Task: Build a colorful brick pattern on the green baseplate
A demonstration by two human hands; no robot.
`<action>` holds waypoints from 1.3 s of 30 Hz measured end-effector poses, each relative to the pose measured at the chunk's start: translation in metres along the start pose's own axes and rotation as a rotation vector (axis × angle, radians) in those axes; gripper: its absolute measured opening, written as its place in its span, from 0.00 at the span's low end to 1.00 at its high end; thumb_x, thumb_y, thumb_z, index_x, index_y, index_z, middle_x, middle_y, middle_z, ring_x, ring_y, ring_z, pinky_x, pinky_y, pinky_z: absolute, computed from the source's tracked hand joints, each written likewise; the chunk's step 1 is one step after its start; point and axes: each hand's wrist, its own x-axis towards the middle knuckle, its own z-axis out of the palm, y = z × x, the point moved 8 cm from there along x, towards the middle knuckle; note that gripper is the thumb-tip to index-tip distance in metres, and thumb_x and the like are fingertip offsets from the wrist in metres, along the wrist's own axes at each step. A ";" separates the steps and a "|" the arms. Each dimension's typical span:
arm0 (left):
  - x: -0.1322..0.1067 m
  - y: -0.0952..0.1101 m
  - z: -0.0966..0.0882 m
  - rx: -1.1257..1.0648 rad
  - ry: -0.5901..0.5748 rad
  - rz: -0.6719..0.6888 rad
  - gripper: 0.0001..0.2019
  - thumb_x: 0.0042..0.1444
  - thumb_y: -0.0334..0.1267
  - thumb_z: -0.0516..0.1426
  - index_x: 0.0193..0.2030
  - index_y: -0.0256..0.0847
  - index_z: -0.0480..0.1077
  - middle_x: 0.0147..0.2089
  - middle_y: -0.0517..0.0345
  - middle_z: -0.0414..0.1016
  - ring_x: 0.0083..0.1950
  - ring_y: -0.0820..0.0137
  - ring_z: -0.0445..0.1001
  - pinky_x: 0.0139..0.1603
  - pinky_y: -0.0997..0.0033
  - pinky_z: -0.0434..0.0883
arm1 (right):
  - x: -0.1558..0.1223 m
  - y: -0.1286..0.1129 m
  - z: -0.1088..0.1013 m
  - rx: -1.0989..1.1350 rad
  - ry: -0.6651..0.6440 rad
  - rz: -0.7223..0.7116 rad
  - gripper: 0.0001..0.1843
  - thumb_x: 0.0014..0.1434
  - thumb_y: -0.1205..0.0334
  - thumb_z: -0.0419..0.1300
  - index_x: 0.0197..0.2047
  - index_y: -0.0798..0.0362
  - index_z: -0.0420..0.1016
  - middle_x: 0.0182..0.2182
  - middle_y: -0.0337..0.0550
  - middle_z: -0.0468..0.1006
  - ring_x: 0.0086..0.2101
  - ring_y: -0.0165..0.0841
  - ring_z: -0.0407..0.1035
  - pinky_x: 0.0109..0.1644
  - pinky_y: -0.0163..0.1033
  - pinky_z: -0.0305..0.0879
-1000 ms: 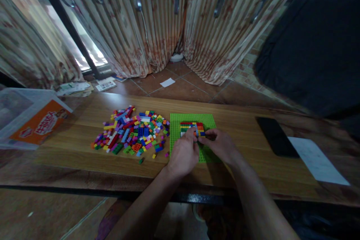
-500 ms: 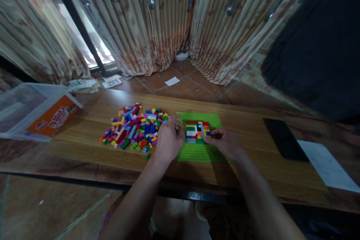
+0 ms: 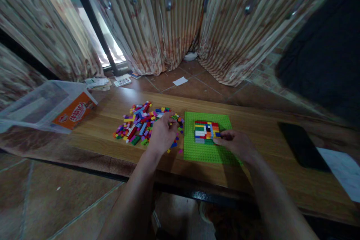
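Observation:
My left hand [image 3: 162, 135] hovers over the right part of a heap of loose toy building bricks [image 3: 137, 122]. Its fingers are bent and apart, and I make out nothing held between them. A green studded baseplate [image 3: 208, 153] lies right of the heap, bearing a low, flat build of coloured bricks [image 3: 206, 132] in red, white, yellow, green and blue. At the right edge of that build, my right hand [image 3: 236, 143] has thumb and index finger closed against the bricks near a blue one. The rest of its fingers are curled and partly hidden.
A clear plastic box [image 3: 42, 108] with an orange label stands at the table's left end. To the right lie a black phone-like slab [image 3: 302, 145] and a white paper sheet [image 3: 341, 170]. Curtains [image 3: 168, 26] hang beyond the wooden table [image 3: 261, 142].
My left hand has moved left, from the baseplate's left edge to over the brick heap. My right hand stays at the build's right edge. The whole view has shifted slightly.

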 end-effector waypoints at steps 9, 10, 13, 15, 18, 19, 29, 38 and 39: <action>0.013 -0.032 -0.035 -0.177 0.085 -0.124 0.16 0.51 0.29 0.57 0.49 0.34 0.73 0.33 0.58 0.78 0.28 0.75 0.71 0.28 0.78 0.64 | -0.015 -0.026 -0.018 -0.063 0.250 -0.127 0.17 0.52 0.47 0.64 0.33 0.52 0.80 0.27 0.43 0.80 0.29 0.37 0.73 0.35 0.41 0.65; 0.012 -0.033 -0.037 -0.183 0.100 -0.121 0.16 0.51 0.30 0.57 0.48 0.34 0.73 0.33 0.58 0.78 0.28 0.75 0.71 0.28 0.78 0.64 | -0.022 -0.035 -0.017 -0.032 0.291 -0.194 0.15 0.55 0.48 0.62 0.34 0.52 0.80 0.29 0.43 0.81 0.30 0.36 0.73 0.36 0.41 0.65; 0.011 -0.034 -0.042 -0.179 0.138 -0.097 0.16 0.50 0.31 0.58 0.47 0.35 0.74 0.34 0.58 0.77 0.30 0.75 0.72 0.29 0.78 0.65 | -0.044 -0.063 0.009 0.073 0.227 -0.403 0.12 0.60 0.51 0.59 0.36 0.50 0.78 0.33 0.41 0.81 0.34 0.34 0.74 0.40 0.39 0.67; 0.010 -0.036 -0.044 -0.182 0.145 -0.096 0.16 0.50 0.31 0.59 0.47 0.36 0.74 0.33 0.59 0.77 0.29 0.75 0.72 0.29 0.78 0.65 | -0.060 -0.085 0.041 0.045 0.065 -0.568 0.09 0.62 0.56 0.58 0.38 0.50 0.78 0.35 0.41 0.80 0.36 0.33 0.74 0.42 0.38 0.68; 0.009 -0.038 -0.044 -0.190 0.144 -0.097 0.16 0.51 0.32 0.59 0.47 0.36 0.74 0.31 0.60 0.77 0.28 0.75 0.71 0.28 0.78 0.65 | -0.082 -0.107 0.084 -0.082 -0.108 -0.764 0.10 0.65 0.64 0.54 0.43 0.50 0.77 0.39 0.43 0.78 0.39 0.33 0.74 0.43 0.38 0.69; 0.009 -0.038 -0.045 -0.192 0.150 -0.092 0.15 0.50 0.31 0.59 0.47 0.36 0.74 0.31 0.59 0.77 0.29 0.74 0.71 0.29 0.78 0.66 | -0.086 -0.111 0.095 -0.112 -0.133 -0.797 0.11 0.65 0.66 0.53 0.45 0.51 0.77 0.42 0.44 0.78 0.41 0.34 0.74 0.44 0.38 0.69; 0.007 -0.040 -0.052 -0.249 0.154 -0.136 0.14 0.52 0.30 0.57 0.47 0.36 0.73 0.34 0.57 0.79 0.32 0.73 0.75 0.31 0.77 0.68 | -0.083 -0.115 0.129 -0.241 -0.192 -0.877 0.12 0.63 0.71 0.55 0.44 0.49 0.78 0.45 0.43 0.79 0.45 0.36 0.73 0.49 0.41 0.70; 0.004 -0.032 -0.045 -0.079 0.087 -0.101 0.12 0.53 0.31 0.57 0.44 0.37 0.76 0.41 0.51 0.80 0.40 0.66 0.77 0.41 0.70 0.71 | -0.074 -0.114 0.134 -0.373 -0.103 -0.821 0.13 0.65 0.66 0.52 0.47 0.50 0.76 0.45 0.46 0.76 0.39 0.36 0.74 0.37 0.40 0.71; 0.004 -0.031 -0.045 -0.076 0.079 -0.105 0.13 0.53 0.31 0.57 0.45 0.37 0.76 0.41 0.51 0.80 0.40 0.66 0.77 0.41 0.70 0.71 | -0.073 -0.114 0.134 -0.367 -0.095 -0.824 0.14 0.66 0.66 0.51 0.47 0.50 0.76 0.45 0.46 0.76 0.39 0.36 0.74 0.37 0.40 0.71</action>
